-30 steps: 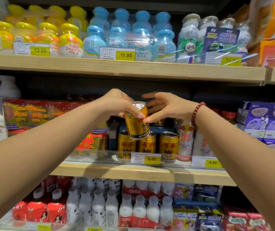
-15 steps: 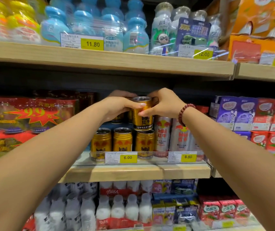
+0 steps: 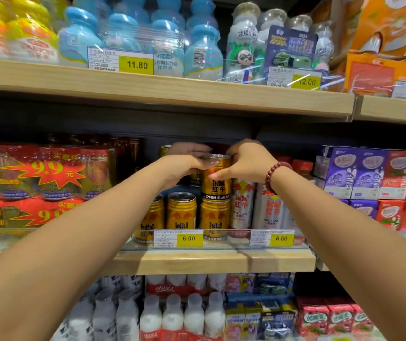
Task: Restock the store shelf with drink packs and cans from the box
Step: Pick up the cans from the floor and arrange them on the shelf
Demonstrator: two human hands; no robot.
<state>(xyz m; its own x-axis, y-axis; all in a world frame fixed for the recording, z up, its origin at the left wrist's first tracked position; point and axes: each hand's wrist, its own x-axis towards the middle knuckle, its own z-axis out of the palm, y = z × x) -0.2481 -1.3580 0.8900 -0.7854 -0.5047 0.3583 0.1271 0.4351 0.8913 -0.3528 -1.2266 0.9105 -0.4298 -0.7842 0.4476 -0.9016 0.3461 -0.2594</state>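
can: gold Red Bull can (image 3: pixel 215 179), frame centre, stacked on front-row can (image 3: pixel 214 219)
left hand (image 3: pixel 184 166): fingers clasp its rim
right hand (image 3: pixel 247 163): thumb and fingers pinch it

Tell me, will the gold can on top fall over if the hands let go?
Probably not, if it sits straight. The top can looks upright on the can below, held by the left hand and right hand. Its footing is only that narrow lid, so a nudge could likely tip it. It is round metal, so it would probably roll.
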